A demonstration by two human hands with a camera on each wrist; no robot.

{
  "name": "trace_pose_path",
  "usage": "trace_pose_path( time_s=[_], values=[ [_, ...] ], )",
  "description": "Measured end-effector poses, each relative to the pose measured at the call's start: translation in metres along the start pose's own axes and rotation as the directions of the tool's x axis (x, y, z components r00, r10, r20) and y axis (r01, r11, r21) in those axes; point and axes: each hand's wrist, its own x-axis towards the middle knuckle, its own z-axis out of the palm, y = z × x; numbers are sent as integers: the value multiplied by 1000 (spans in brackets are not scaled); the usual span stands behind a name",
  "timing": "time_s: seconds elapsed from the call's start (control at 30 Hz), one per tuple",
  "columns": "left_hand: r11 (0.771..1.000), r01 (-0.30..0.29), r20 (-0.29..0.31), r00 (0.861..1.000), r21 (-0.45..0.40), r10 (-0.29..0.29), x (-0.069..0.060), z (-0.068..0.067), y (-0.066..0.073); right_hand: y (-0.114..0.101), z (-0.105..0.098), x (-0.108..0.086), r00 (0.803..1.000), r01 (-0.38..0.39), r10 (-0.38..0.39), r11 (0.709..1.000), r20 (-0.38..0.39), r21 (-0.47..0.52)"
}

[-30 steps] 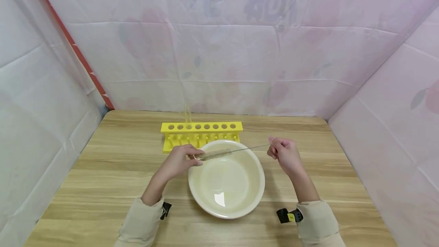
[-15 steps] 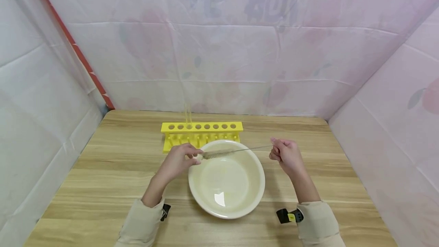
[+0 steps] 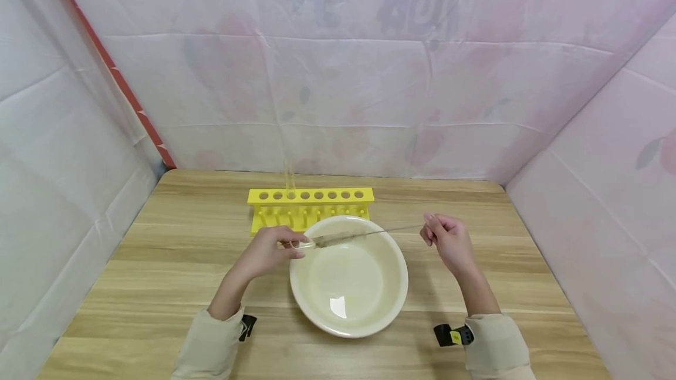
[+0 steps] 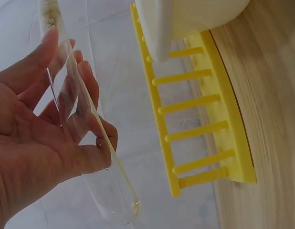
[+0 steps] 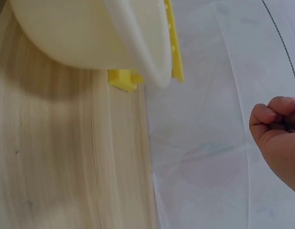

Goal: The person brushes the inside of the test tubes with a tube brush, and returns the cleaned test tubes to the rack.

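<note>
My left hand holds a clear glass test tube, its fingers and thumb round it, above the left rim of the basin. The tube's rounded end points past the palm in the left wrist view. Bristles of a test tube brush sit inside the tube, farther along toward the right. The brush's thin twisted wire handle runs right to my right hand, which pinches its end between thumb and fingers. Below the brush stands a cream basin, with light glinting inside it.
Behind the basin stands a yellow test tube rack with a row of holes and pegs. Another clear test tube stands upright in one hole. The wooden table is walled by pale printed cloth.
My right hand has moved a little right, drawing the brush slightly along the tube. My left hand has shifted slightly left with the tube. Basin and rack have stayed put.
</note>
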Motion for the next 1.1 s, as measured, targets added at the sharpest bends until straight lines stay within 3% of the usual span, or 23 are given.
trace_pose_path(
  time_s=[0.1, 0.23, 0.33, 0.43, 0.53, 0.67, 0.8, 0.97, 1.1],
  values=[
    [1000, -4, -7, 1000, 3, 4, -1, 0, -1, 2, -1, -1, 1000, 10, -10, 997, -1, -70],
    [997, 11, -34, 999, 74, -8, -2, 2, -1, 1, -3, 1, 992, -129, 128, 987, 18, 96],
    [992, 40, -56, 998, 119, -33, -2, 3, -1, -1, -6, 2, 966, -260, 254, 934, 55, 243],
    [991, 52, -55, 997, 121, -46, -3, 3, -3, -2, -10, 1, 941, -339, 327, 900, 91, 273],
    [994, 46, -27, 999, 102, -43, -4, 3, -5, -1, -10, 1, 932, -362, 348, 895, 99, 260],
    [997, 49, 7, 999, 56, -49, -5, 2, -7, 1, -10, 0, 959, -283, 275, 936, 68, 210],
    [998, 57, 40, 998, -9, -57, -6, -2, -10, 5, -11, -2, 993, -119, 117, 990, 26, 77],
    [992, 93, 103, 991, -91, -84, -6, -5, -14, 11, -14, -1, 999, 34, -35, 997, -7, -62],
    [992, 91, 105, 991, -89, -81, -6, -4, -15, 13, -15, -1, 1000, 31, -31, 999, -2, -8]
  ],
)
